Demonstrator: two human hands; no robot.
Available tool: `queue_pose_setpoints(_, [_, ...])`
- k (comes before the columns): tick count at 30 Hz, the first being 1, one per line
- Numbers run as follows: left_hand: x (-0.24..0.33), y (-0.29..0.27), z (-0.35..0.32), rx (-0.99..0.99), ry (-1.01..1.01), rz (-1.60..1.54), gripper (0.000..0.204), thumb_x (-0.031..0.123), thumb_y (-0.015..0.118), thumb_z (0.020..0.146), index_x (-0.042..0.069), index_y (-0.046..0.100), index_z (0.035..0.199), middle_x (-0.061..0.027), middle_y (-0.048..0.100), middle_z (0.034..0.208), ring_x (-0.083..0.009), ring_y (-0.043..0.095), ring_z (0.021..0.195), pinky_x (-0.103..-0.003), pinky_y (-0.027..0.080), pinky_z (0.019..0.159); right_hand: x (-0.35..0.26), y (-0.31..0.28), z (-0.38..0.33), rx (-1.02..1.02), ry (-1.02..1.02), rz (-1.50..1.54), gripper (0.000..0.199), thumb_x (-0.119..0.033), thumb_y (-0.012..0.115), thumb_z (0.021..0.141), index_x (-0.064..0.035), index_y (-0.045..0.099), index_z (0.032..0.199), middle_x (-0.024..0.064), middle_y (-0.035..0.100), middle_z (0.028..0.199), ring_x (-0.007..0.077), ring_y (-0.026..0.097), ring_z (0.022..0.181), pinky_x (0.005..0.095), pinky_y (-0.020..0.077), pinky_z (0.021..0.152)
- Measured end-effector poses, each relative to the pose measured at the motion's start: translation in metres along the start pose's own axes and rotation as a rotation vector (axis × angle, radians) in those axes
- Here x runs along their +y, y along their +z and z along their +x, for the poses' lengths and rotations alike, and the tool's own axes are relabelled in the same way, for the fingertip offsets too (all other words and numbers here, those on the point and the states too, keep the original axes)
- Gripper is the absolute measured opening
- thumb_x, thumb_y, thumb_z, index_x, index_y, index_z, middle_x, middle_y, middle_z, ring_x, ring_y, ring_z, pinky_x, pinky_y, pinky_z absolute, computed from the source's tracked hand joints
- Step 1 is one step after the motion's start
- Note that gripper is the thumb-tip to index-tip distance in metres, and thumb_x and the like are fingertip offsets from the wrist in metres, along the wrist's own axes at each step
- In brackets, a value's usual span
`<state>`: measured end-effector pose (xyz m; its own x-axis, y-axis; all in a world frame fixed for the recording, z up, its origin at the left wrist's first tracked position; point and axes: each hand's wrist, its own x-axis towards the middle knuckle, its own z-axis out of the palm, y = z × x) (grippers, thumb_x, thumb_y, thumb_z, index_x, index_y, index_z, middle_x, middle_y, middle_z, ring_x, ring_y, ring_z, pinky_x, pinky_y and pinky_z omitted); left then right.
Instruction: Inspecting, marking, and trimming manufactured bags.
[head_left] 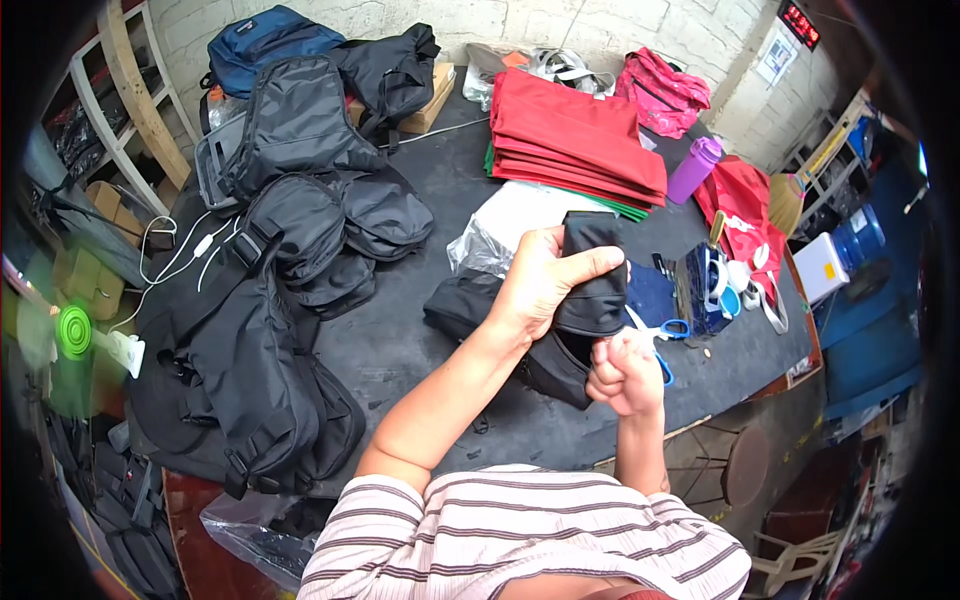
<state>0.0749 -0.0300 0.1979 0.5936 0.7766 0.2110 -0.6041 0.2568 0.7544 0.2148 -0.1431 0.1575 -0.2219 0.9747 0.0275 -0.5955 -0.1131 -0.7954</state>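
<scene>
The left hand (550, 275) grips a soft black fabric piece with a smooth, faintly sheened face and folded, squared sides (594, 290). Its thumb presses across the front face, and the other fingers are mostly hidden behind. The piece is held up over the middle of the table, in front of the person's chest. The right hand (625, 372) is curled into a fist at the lower edge of the black piece; whether its fingertips pinch the cloth cannot be told.

Below and behind the hands lies a limp, matte black fabric bag (462, 303), partly covered by the left wrist; whether it joins the held piece is unclear. Just beside the right hand lie metal scissors with 2 blue loop handles (676, 328).

Beyond the hands, a crinkled white plastic sheet (505, 215) lies before a thick, flat-folded stack of red cloth (570, 130) with green layers under it. A purple cylindrical bottle (694, 172) stands near the stack's right side.

At left, slouched black backpacks with straps and buckles (250, 370) reach the near edge of the dark, scuffed tabletop (395, 350). A strip of open surface runs between these backpacks and the left forearm; another extends from the scissors toward the brown wooden right edge.
</scene>
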Motion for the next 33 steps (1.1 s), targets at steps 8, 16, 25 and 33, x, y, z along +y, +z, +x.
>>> queue_pose_setpoints(8, [0.001, -0.002, 0.004, 0.291, 0.326, 0.028, 0.007, 0.004, 0.066, 0.080, -0.001, 0.064, 0.084, -0.0030, 0.064, 0.073, -0.0089, 0.059, 0.060, -0.022, 0.048, 0.057, 0.000, 0.008, 0.008, 0.253, -0.019, -0.412, 0.022, -0.018, 0.051, 0.094, 0.0005, 0.052, 0.081, -0.0028, 0.035, 0.051, 0.0054, 0.027, 0.042, 0.0235, 0.0257, 0.040])
queue_pose_setpoints(16, [0.000, -0.011, 0.005, 0.073, 0.050, -0.082, 0.012, 0.010, 0.067, 0.082, 0.000, 0.062, 0.087, -0.0066, 0.065, 0.075, -0.0131, 0.062, 0.064, -0.026, 0.051, 0.061, -0.005, 0.009, 0.012, 0.035, 0.069, -0.014, 0.023, -0.023, 0.048, 0.096, -0.0037, 0.049, 0.082, -0.0069, 0.030, 0.053, 0.0036, 0.021, 0.038, 0.0217, 0.0205, 0.037])
queue_pose_setpoints(25, [0.001, -0.016, 0.015, 0.345, 0.276, -0.304, 0.034, 0.032, 0.055, 0.092, -0.001, 0.060, 0.097, -0.0119, 0.066, 0.086, -0.0207, 0.065, 0.079, -0.030, 0.052, 0.072, 0.026, 0.030, 0.000, 0.498, -0.353, -0.996, 0.019, -0.014, 0.046, 0.096, -0.0005, 0.055, 0.085, -0.0032, 0.042, 0.056, 0.0034, 0.038, 0.051, 0.0199, 0.0299, 0.046])
queue_pose_setpoints(33, [0.011, -0.012, 0.005, -0.002, -0.050, -0.385, 0.034, 0.026, 0.049, 0.094, -0.005, 0.058, 0.103, -0.0164, 0.064, 0.099, -0.0252, 0.063, 0.092, -0.035, 0.049, 0.084, 0.041, 0.007, 0.017, 0.561, -0.750, -1.317, 0.010, -0.004, 0.050, 0.092, 0.0021, 0.054, 0.084, 0.0074, 0.048, 0.059, 0.0132, 0.047, 0.049, 0.0260, 0.0374, 0.047])
